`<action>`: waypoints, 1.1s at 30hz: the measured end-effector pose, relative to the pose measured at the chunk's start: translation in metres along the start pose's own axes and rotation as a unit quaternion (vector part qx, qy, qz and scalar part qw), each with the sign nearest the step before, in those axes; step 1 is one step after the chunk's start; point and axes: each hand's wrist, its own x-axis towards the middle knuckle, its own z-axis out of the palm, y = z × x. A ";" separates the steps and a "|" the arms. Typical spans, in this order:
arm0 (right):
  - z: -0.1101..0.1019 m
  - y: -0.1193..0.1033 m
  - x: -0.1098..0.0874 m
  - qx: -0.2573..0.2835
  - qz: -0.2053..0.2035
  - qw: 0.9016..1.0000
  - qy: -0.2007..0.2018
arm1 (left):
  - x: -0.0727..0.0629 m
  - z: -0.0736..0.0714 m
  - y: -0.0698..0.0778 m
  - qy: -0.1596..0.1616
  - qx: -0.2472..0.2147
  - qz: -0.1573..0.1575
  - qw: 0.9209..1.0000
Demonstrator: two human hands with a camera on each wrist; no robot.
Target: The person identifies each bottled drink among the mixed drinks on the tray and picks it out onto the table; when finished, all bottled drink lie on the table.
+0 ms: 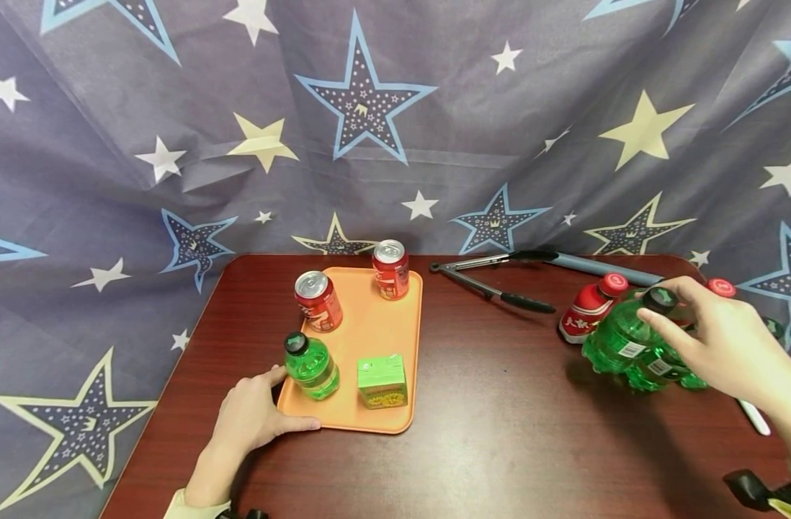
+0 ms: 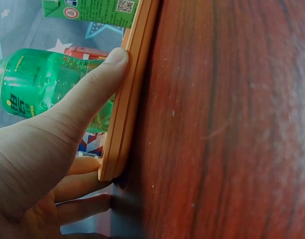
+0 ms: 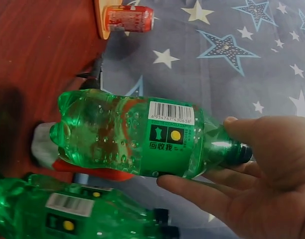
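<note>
My right hand (image 1: 726, 339) grips a green plastic soda bottle (image 3: 127, 134) by its neck, just under the black cap. The bottle is tilted and its base is off the table. At the left, my left hand (image 1: 249, 411) touches the near-left corner of an orange tray (image 1: 363, 310), its thumb laid along the front rim and its fingers by the left side. On the tray stand another green soda bottle (image 1: 312, 366), a green juice carton (image 1: 382, 382) and two red soda cans (image 1: 319, 301), (image 1: 391, 270).
More green bottles (image 3: 73, 209) stand beside the held one, near a red bottle (image 1: 590, 310) and another red cap (image 1: 721, 287). Tongs (image 1: 486, 285) with black tips lie at the back. A white handle (image 1: 754, 417) shows at the right. A star-patterned cloth (image 1: 395, 144) hangs behind the table.
</note>
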 end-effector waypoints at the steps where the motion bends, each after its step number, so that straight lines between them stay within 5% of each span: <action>1: 0.002 0.000 -0.001 0.004 -0.003 1.000 0.000 | 0.000 0.000 0.000 -0.001 0.000 -0.001 1.000; 33: 0.036 0.012 -0.013 0.008 -0.032 0.999 -0.002 | 0.000 0.000 0.000 0.004 -0.003 0.005 1.000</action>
